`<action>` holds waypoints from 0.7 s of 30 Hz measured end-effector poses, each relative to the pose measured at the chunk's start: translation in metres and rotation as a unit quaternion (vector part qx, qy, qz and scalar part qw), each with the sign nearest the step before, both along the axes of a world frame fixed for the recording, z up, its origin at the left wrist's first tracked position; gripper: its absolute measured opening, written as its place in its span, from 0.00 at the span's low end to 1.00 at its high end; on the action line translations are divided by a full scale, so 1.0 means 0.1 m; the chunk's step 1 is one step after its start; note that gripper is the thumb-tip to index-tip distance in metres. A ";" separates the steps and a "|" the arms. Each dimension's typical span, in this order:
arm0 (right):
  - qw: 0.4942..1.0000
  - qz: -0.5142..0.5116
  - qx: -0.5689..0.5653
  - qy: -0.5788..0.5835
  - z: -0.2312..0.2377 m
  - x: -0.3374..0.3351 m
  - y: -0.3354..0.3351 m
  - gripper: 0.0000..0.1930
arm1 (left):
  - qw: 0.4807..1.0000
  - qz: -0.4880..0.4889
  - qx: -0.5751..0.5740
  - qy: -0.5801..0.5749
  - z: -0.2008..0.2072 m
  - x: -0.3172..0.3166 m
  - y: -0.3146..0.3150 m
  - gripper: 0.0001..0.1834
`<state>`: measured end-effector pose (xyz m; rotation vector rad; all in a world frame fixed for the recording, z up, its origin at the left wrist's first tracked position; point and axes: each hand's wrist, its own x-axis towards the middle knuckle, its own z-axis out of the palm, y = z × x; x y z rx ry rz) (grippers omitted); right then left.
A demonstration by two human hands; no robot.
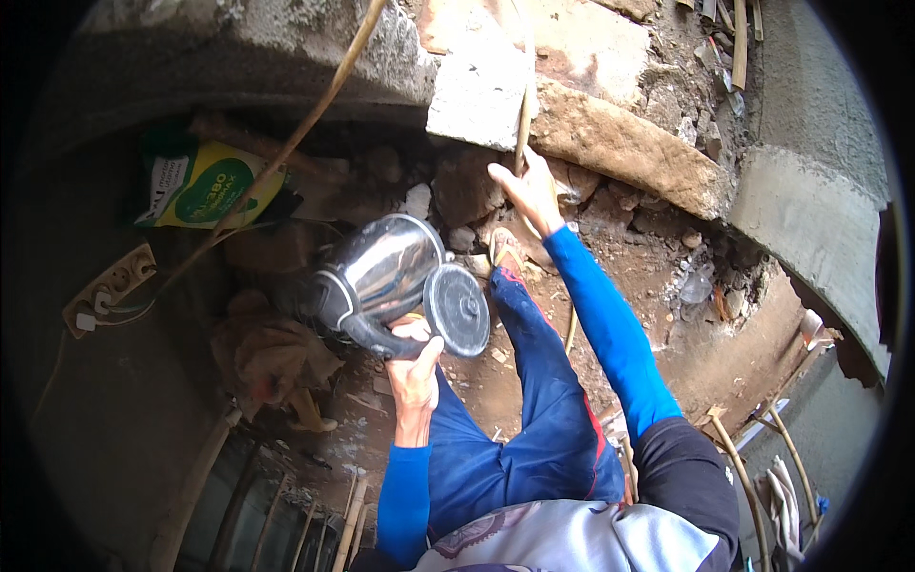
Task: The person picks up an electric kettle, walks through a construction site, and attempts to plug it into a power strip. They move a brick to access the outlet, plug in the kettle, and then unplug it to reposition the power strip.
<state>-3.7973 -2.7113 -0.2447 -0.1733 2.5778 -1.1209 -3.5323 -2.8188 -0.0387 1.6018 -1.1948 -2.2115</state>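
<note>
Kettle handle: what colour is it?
Black; the handle shows best in the head view, at the left hand.

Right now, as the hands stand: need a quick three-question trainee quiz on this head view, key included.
1. Which hand grips the black curved handle of the shiny metal kettle?
2. True or false: the kettle's round dark lid is closed.
3. What does the right hand touch?
A) the cream power strip
B) the thin tan wooden pole
C) the yellow-and-green sack

Key:
1. The left hand.
2. False; it stands open.
3. B.
</note>
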 end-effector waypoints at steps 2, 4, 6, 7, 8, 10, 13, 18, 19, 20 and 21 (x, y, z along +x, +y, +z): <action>0.985 -0.017 -0.118 -0.125 0.39 0.40 0.27 0.29 | 0.999 0.021 0.015 0.024 -0.02 -0.10 0.06 0.17; 0.971 0.033 -0.147 -0.188 0.95 0.81 0.59 0.25 | 0.999 0.003 0.023 0.044 -0.01 -0.20 0.11 0.16; 0.954 0.106 -0.147 -0.240 1.46 1.15 0.82 0.26 | 0.999 -0.004 0.031 0.037 0.02 -0.29 0.17 0.16; 0.954 0.112 -0.174 -0.216 1.65 1.30 0.87 0.27 | 0.999 -0.019 0.012 0.047 0.01 -0.34 0.20 0.16; 0.955 0.117 -0.190 -0.197 1.78 1.41 0.91 0.28 | 0.999 -0.031 0.005 0.042 0.03 -0.37 0.24 0.15; 0.958 0.045 -0.183 -0.216 1.85 1.45 0.98 0.26 | 0.997 -0.040 0.002 0.067 0.06 -0.41 0.31 0.13; 0.946 -0.085 -0.133 -0.285 1.65 1.38 1.01 0.21 | 0.994 -0.078 -0.015 0.071 0.08 -0.40 0.40 0.14; 0.947 0.005 -0.165 -0.277 1.52 1.36 1.13 0.18 | 0.985 -0.161 -0.042 0.051 0.12 -0.36 0.50 0.14; 0.947 0.021 -0.170 -0.270 1.52 1.37 1.15 0.17 | 0.984 -0.166 -0.040 0.052 0.13 -0.37 0.52 0.13; 0.948 0.011 -0.170 -0.270 1.52 1.37 1.16 0.17 | 0.983 -0.170 -0.032 0.067 0.13 -0.38 0.53 0.13; 0.945 0.012 -0.177 -0.274 1.50 1.37 1.17 0.17 | 0.980 -0.186 -0.048 0.044 0.13 -0.40 0.53 0.13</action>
